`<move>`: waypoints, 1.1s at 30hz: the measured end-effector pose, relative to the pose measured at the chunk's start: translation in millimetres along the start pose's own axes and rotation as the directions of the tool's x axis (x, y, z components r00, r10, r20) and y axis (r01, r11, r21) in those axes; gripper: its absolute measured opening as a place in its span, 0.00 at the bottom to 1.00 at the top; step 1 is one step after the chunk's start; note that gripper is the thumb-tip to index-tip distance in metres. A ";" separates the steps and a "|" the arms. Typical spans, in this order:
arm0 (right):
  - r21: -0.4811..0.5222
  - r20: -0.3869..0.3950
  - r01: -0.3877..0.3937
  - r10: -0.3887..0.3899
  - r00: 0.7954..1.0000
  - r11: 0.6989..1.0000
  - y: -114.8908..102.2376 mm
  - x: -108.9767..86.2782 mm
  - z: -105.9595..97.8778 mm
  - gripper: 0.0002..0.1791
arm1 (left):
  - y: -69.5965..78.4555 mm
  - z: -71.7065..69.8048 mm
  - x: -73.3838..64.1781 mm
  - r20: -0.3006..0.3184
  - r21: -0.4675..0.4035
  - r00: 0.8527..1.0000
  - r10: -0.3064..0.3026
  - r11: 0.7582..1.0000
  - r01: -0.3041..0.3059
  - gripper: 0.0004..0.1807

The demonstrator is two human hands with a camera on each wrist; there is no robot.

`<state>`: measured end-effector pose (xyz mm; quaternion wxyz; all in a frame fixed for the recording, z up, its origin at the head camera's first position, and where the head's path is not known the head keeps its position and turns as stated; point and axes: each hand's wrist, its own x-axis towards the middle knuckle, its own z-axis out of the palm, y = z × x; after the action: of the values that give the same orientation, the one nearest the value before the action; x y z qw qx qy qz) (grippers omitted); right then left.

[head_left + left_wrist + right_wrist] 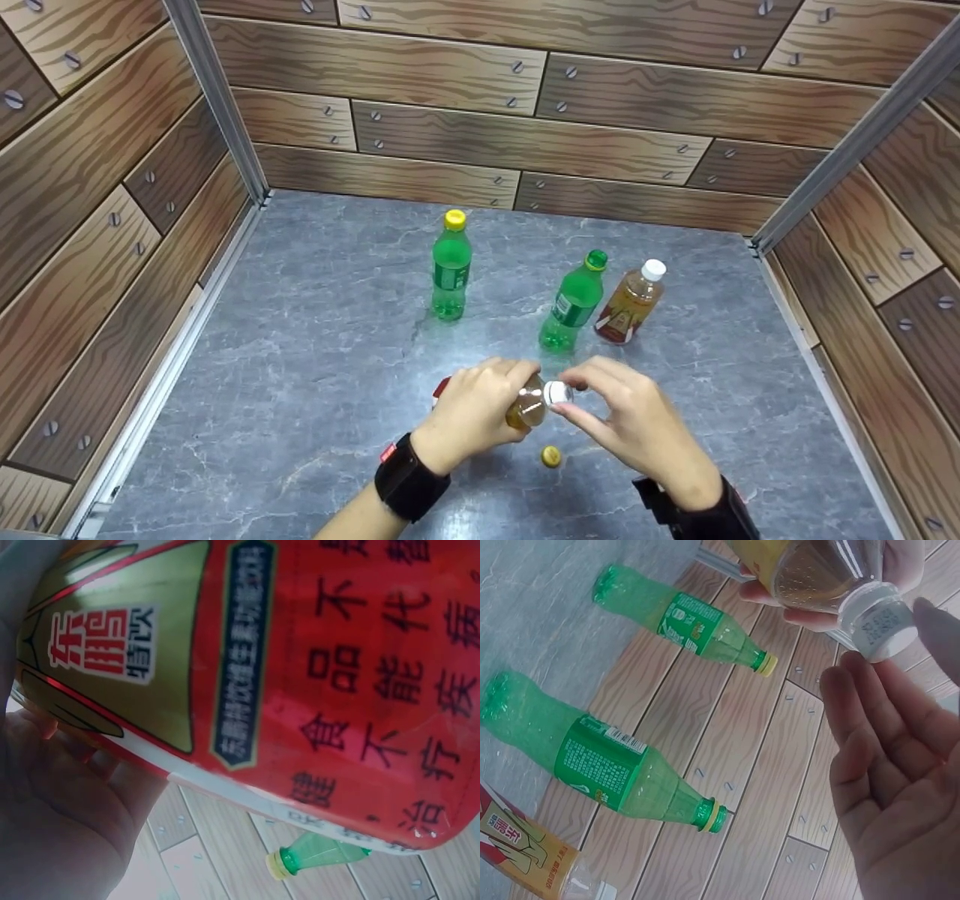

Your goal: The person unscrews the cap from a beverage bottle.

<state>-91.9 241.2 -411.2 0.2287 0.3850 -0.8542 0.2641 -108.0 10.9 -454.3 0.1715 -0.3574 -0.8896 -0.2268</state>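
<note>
My left hand [476, 409] grips a drink bottle [337, 682] with a red and gold label, tipped on its side with its neck pointing right. At the neck is a white cap [881, 622]. The thumb and fingertips of my right hand [626, 409] pinch this cap from either side. In the head view my left hand covers most of the bottle's body. Below the bottle's neck a loose yellow cap [551, 456] lies on the grey tabletop [300, 390].
A green bottle with a yellow cap [451, 270] stands further back. To its right are an uncapped green bottle [572, 304] and a white-capped bottle [630, 304] of amber drink, close together. Wood-patterned panels [450, 67] wall the table at the back and sides.
</note>
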 end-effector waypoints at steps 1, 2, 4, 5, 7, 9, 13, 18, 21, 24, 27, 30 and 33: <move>0.002 0.004 0.014 -0.014 1.000 1.000 0.3 0.3 0.0 0.18 | -0.2 0.4 -0.1 -0.002 0.002 1.000 0.003 1.000 -0.003 0.33; 0.005 0.008 0.025 -0.025 1.000 1.000 0.5 0.7 -0.2 0.18 | -0.4 0.7 -0.2 -0.003 0.003 1.000 0.006 1.000 -0.006 0.32; 0.007 0.012 0.046 -0.046 0.999 0.999 0.8 1.2 -0.7 0.20 | -0.7 1.3 -0.4 -0.007 0.009 1.000 0.012 1.000 -0.012 0.32; 0.009 0.013 0.051 -0.051 0.999 0.999 0.8 1.3 -1.0 0.20 | -0.7 1.4 -0.4 -0.008 0.013 1.000 0.014 1.000 -0.014 0.32; 0.012 0.012 0.050 -0.051 0.999 0.999 0.5 1.1 -1.5 0.22 | -0.5 1.3 -0.3 -0.008 0.011 1.000 0.015 1.000 -0.015 0.32; 0.017 0.013 0.036 -0.036 0.999 0.999 0.1 0.6 -1.9 0.25 | -0.5 1.4 -0.4 -0.006 0.009 1.000 0.013 1.000 -0.013 0.33; 0.014 0.010 -0.012 0.012 1.000 1.000 -0.7 -0.8 -1.7 0.29 | -0.4 1.3 -0.7 0.001 0.003 1.000 0.006 1.000 -0.006 0.34; 0.006 0.006 -0.046 0.046 0.999 0.999 -1.0 -2.6 -0.8 0.25 | 0.3 -0.2 -1.1 0.013 0.010 1.000 -0.005 1.000 0.005 0.35; 0.005 0.004 -0.045 0.045 0.999 0.999 -1.3 -2.7 -0.4 0.23 | 0.3 -0.6 -1.5 0.021 0.015 1.000 -0.011 1.000 0.011 0.36; 0.003 0.010 -0.049 0.049 0.999 0.999 -1.7 -2.4 0.3 0.20 | 0.1 -0.7 -1.5 0.021 0.012 1.000 -0.012 1.000 0.011 0.36; 0.011 0.030 -0.056 0.055 0.998 0.998 -1.9 -1.9 0.8 0.18 | -0.3 -0.5 -1.2 0.010 0.008 1.000 -0.003 1.000 0.003 0.35; 0.016 0.033 -0.033 0.032 0.999 0.999 -1.4 -1.9 1.2 0.19 | -0.7 -0.1 -1.0 -0.005 0.007 1.000 0.010 1.000 -0.010 0.33; 0.012 0.023 0.017 -0.017 1.000 1.000 -0.5 -1.8 1.5 0.20 | -1.0 0.3 -1.3 -0.016 0.011 1.000 0.018 1.000 -0.018 0.32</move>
<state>-90.7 240.8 -413.3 0.2186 0.3966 -0.8520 0.2626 -107.9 9.7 -455.4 0.1825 -0.3628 -0.8862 -0.2232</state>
